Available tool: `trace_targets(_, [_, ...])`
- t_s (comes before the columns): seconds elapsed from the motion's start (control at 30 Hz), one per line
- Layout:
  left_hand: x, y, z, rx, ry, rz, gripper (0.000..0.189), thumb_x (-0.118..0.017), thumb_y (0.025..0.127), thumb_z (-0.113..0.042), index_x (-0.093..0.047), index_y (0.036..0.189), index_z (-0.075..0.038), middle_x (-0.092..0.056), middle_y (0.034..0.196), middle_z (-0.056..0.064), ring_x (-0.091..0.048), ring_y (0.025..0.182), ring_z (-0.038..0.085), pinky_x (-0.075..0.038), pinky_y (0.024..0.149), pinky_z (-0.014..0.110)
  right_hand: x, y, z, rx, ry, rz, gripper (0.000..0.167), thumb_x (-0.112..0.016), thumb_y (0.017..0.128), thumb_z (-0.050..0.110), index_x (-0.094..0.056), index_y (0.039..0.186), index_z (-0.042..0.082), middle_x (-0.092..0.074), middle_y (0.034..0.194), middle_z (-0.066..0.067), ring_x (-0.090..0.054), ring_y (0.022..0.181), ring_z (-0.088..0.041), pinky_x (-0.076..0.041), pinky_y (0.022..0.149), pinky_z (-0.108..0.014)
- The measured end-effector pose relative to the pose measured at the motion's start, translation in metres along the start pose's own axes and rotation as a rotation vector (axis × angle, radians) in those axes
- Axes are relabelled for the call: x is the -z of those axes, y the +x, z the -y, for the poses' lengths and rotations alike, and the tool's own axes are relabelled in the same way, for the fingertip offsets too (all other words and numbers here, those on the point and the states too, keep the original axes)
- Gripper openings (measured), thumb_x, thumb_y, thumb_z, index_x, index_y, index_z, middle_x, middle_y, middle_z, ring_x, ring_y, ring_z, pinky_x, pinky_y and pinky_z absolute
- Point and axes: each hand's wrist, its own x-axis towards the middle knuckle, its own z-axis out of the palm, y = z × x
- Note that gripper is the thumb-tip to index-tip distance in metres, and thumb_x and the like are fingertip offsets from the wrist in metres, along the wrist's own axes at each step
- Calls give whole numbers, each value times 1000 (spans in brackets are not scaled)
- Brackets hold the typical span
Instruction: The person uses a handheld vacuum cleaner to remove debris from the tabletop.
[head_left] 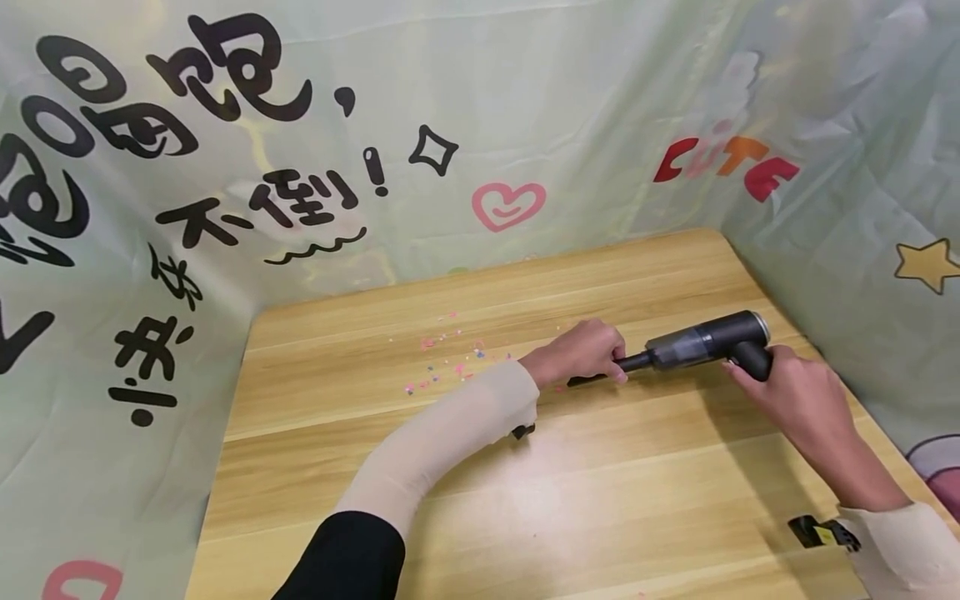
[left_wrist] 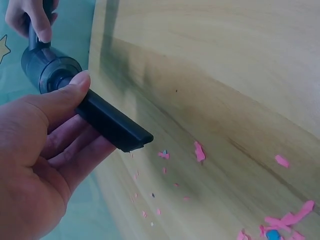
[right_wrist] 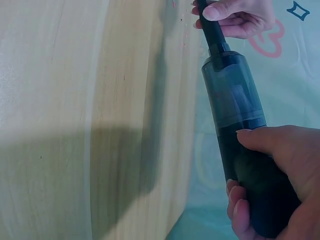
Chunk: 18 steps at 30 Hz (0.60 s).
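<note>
A black handheld vacuum cleaner (head_left: 686, 342) with a clear dust cup is held over the right part of the wooden table. My right hand (head_left: 806, 400) grips its handle at the rear. Farther forward, my left hand (head_left: 585, 350) pinches the narrow black nozzle (left_wrist: 112, 120) between thumb and fingers, as the left wrist view shows. The slanted nozzle tip points down toward the tabletop, close to scattered pink paper scraps (left_wrist: 200, 151). In the right wrist view, the dust cup (right_wrist: 232, 92) lies between my two hands.
Pink, blue and white bits (head_left: 460, 368) are strewn over the middle and back of the table (head_left: 480, 517). Printed fabric (head_left: 420, 75) hangs along the table's back, left and right sides. A dark wrist device (head_left: 821, 532) sits by the right cuff.
</note>
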Motion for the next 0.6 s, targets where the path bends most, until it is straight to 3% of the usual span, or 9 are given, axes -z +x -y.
trace_targets(0.37, [-3,7,1,20,-26,2,15,-81,92,-30,-78,88,-16,-69,78,-10,-47,58,2,-44,65,14,6,2,-1,-86,17,116,62,-74,94,46,-56,97,-14,-47,61,-16,-44,50,-29,-27,44,-35])
trace_targets(0.6, [-4,11,3,33,-23,21,12,-81,92,-29,-78,90,-17,-71,80,-11,-56,63,3,-48,69,15,4,2,0,-96,28,111,62,-76,93,45,-56,96,-14,-47,59,-14,-44,50,-28,-27,44,-34])
